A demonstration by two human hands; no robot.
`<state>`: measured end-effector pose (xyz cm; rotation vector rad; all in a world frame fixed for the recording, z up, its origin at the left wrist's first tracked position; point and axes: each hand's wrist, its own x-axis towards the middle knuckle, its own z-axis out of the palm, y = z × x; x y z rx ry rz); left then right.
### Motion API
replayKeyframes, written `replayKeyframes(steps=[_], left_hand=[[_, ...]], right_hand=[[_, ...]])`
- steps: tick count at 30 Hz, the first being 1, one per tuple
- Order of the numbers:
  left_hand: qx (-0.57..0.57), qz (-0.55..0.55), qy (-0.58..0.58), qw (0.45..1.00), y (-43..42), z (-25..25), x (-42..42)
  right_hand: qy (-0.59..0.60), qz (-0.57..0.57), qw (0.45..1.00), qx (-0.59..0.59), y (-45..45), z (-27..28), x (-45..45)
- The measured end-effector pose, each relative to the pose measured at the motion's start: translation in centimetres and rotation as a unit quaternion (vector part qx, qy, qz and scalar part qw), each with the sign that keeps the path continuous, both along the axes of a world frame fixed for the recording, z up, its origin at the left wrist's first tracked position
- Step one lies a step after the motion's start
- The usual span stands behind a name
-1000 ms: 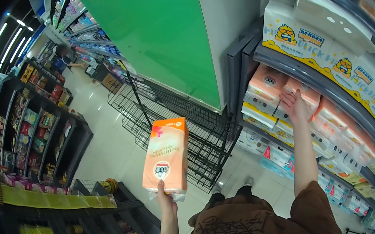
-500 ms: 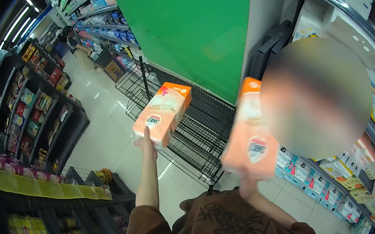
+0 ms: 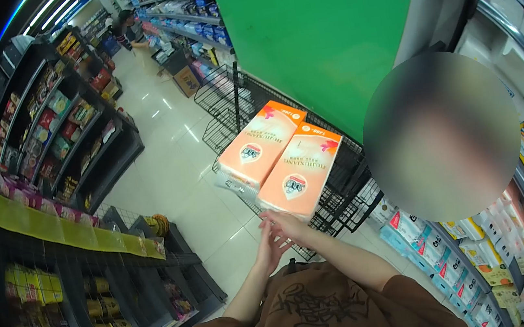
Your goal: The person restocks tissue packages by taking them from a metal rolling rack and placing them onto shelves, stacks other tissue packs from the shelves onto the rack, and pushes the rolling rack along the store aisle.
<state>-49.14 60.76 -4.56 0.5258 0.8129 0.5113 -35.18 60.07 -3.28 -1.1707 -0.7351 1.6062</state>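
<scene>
Two orange-and-white tissue packs lie side by side over a black wire rack, the left pack (image 3: 262, 145) slightly farther away than the right pack (image 3: 301, 170). Just below the near end of the right pack, my right hand (image 3: 286, 224) has its fingers stretched out to the left, close to the pack's lower corner. Whether they touch the wrapping is unclear. My left hand (image 3: 271, 248) is right beside and below it, partly overlapped, with fingers apart and nothing held.
The black wire rack (image 3: 354, 208) stands against a green panel (image 3: 324, 31). Stocked shelves (image 3: 437, 259) curve along the right, and dark shelves (image 3: 66, 115) line the left. A person (image 3: 141, 44) stands in the far aisle. A blurred circle hides part of the right side.
The right pack has moved left, beside the other one. My left hand has let go of the left pack and moved down and right. My right hand has moved left and up. The view has shifted right.
</scene>
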Motion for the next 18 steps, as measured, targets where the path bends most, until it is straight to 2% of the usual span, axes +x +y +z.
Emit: replayKeyframes(steps=[2, 3, 6, 8, 9, 12, 15, 18], left_hand=[[0.025, -0.025, -0.04, 0.999, -0.2, -0.1, 0.4], [0.04, -0.039, -0.062, 0.997, 0.1, -0.1, 0.5], [0.063, -0.061, -0.124, 0.988, 2.2, 0.2, 1.1], [0.06, -0.028, -0.012, 0.998, 1.7, 4.5, 3.7], [0.056, -0.012, 0.047, 0.997, 1.3, 6.0, 5.0], [-0.009, 0.094, -0.041, 0.995, 2.5, 3.8, 8.1], [0.074, 0.239, 0.005, 0.968, 4.2, 2.1, 9.7], [0.092, 0.338, 0.071, 0.934, 7.1, 2.6, 9.1]], right_hand=[[-0.052, 0.113, 0.991, -0.048, -0.2, 3.1, 0.0], [-0.097, 0.092, 0.991, 0.003, -0.9, 4.9, 0.5], [-0.108, 0.006, 0.982, 0.155, -4.4, 6.6, 2.3], [-0.225, -0.072, 0.958, 0.165, -6.6, 9.0, 5.1], [-0.334, -0.131, 0.916, 0.181, -7.1, 8.9, 6.6], [-0.606, -0.275, 0.723, 0.187, -7.3, 6.1, 11.6], [-0.709, -0.298, 0.626, 0.13, -8.3, 3.4, 14.5], [-0.787, -0.194, 0.573, 0.117, -9.6, 2.2, 14.9]])
